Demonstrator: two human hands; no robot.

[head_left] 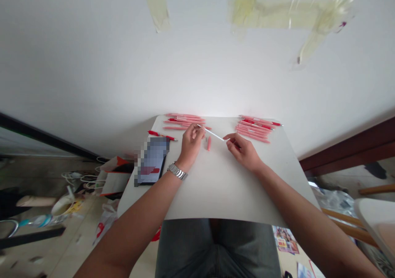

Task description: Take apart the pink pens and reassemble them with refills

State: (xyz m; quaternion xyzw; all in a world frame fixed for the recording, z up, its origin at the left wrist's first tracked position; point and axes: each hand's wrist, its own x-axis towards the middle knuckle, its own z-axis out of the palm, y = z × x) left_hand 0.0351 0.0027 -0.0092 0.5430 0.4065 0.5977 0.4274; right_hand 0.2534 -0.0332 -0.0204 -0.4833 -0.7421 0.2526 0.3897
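A thin white pen refill (213, 133) spans the gap between my two hands above the table. My left hand (191, 140), with a metal watch on its wrist, is closed in a pinch at the refill's left end. At the other end, the fingertips of my right hand (242, 148) are closed on the refill. A bit of red shows between those right fingers, too covered to make out. On the table just below the refill lies a short pink pen part (209, 143). Pink pens (185, 119) lie in a group behind my left hand.
Another group of pink pens (253, 130) lies at the back right, some with red parts. A red pen (162, 135) lies by a phone (152, 163) at the left. The white table (212, 195) meets a wall (197, 64) at its back edge.
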